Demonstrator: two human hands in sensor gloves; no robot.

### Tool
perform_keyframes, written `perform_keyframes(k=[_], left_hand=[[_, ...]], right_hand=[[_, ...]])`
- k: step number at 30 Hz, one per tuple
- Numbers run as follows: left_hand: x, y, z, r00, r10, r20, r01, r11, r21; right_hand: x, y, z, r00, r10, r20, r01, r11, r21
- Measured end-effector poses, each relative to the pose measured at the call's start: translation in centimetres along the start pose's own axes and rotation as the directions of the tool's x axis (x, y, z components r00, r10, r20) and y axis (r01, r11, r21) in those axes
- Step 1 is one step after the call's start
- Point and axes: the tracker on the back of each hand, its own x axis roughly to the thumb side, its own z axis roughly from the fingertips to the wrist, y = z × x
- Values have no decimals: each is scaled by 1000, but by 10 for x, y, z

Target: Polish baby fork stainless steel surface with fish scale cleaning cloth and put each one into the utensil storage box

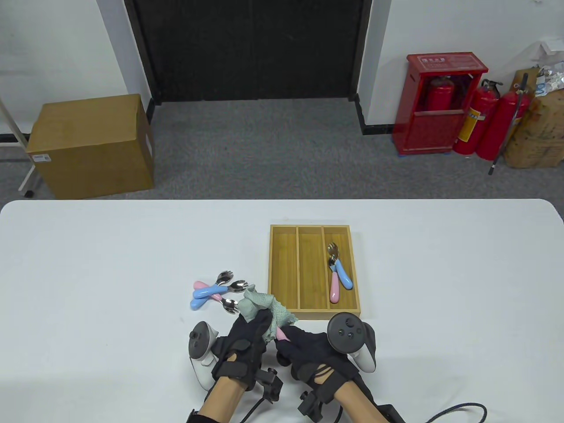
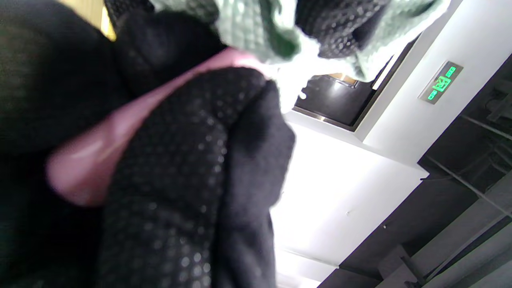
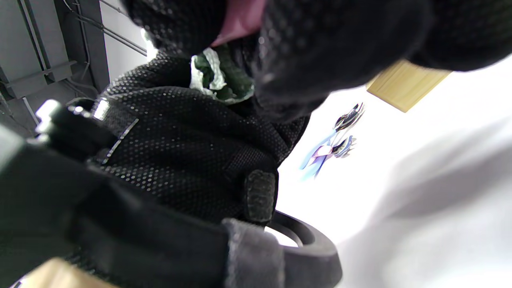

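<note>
My right hand (image 1: pixel 294 338) grips the pink handle (image 1: pixel 282 336) of a baby fork near the table's front edge; the same handle (image 2: pixel 100 148) fills the left wrist view and shows at the top of the right wrist view (image 3: pixel 240 18). My left hand (image 1: pixel 253 324) holds the green fish scale cloth (image 1: pixel 264 308) bunched around the fork's metal end, which is hidden. Three more forks (image 1: pixel 216 293) with blue and pink handles lie piled left of the wooden storage box (image 1: pixel 282 273). Two forks (image 1: pixel 338 275) lie in its right compartment.
The box's left and middle compartments (image 1: pixel 310 269) hold nothing. The white table (image 1: pixel 88 286) stretches wide on both sides. Beyond its far edge are a cardboard box (image 1: pixel 92 145) and red fire extinguishers (image 1: pixel 480 123) on the floor.
</note>
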Motion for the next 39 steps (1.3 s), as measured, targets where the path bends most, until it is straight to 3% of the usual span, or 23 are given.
perform_keyframes(k=[5, 11, 19, 24, 33, 39], left_hand=[[14, 6, -3, 986, -159, 54, 155, 986, 60], [20, 16, 1, 972, -219, 81, 203, 964, 170], [24, 33, 1, 961, -262, 87, 233, 939, 251], [20, 31, 4, 970, -208, 123, 175, 956, 237], [4, 12, 2, 998, 23, 65, -29, 996, 85], [11, 22, 1, 989, -129, 73, 114, 977, 179]], right_hand=[[-1, 2, -3, 1000, -27, 1, 27, 1000, -12], [2, 7, -3, 1000, -18, -6, 18, 998, 53], [3, 10, -4, 1000, 13, 7, -13, 999, 51], [5, 7, -3, 999, 28, 41, -29, 999, 20], [6, 2, -3, 995, 26, 93, -23, 999, -40], [4, 1, -1, 997, 20, 78, -17, 999, -35]])
